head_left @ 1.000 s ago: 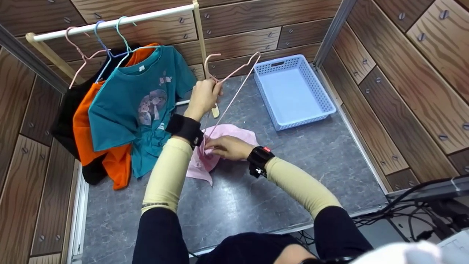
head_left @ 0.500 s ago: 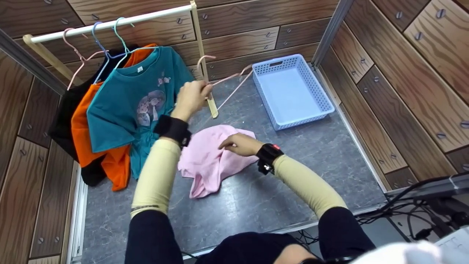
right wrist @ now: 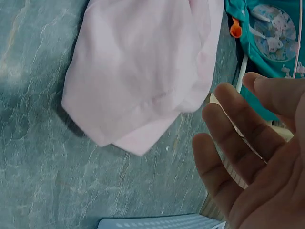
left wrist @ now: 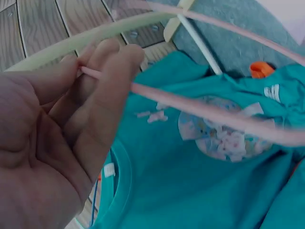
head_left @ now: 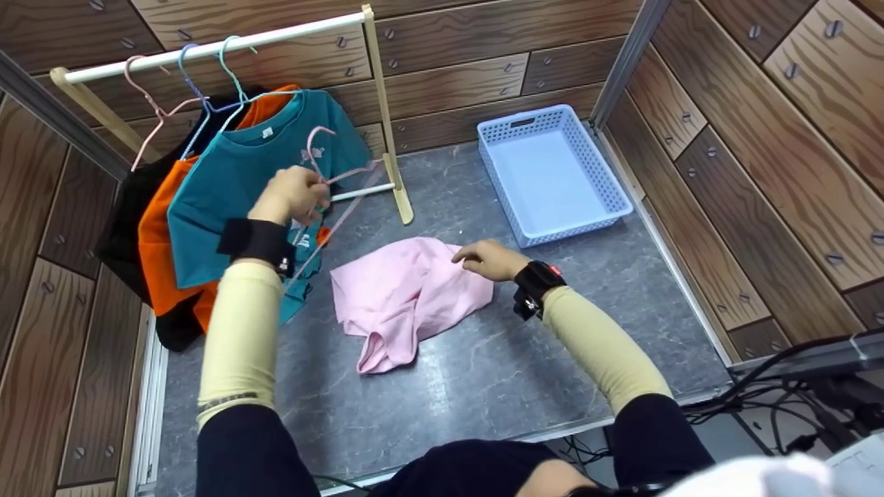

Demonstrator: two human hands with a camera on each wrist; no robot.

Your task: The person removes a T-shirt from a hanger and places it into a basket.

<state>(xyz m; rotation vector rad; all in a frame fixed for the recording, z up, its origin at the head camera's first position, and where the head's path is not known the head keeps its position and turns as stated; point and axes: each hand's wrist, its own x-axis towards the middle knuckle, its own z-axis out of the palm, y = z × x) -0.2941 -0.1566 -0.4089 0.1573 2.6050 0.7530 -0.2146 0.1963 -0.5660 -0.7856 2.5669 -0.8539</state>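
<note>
My left hand [head_left: 293, 193] grips a pink clothes hanger [head_left: 340, 222] near the base of its hook, in front of the teal T-shirt [head_left: 255, 207]. In the left wrist view, the fingers curl round the hanger's pink wire [left wrist: 205, 109]. A pink garment [head_left: 407, 297] lies crumpled on the grey table, off the hanger. My right hand [head_left: 492, 261] is just above the garment's right edge, holding nothing. The right wrist view shows its fingers [right wrist: 228, 162] loosely bent and apart from the pink cloth [right wrist: 138, 81].
A rack with a white rail [head_left: 297, 29] stands at the back left. It carries teal, orange [head_left: 162, 255] and black [head_left: 124, 241] clothes on hangers. A blue plastic basket [head_left: 552, 176] sits at the back right. Wood-patterned walls enclose the table.
My left hand has drawn the hanger out of the pink garment and moved it left toward the rack. My right hand has let go of the cloth and shifted right.
</note>
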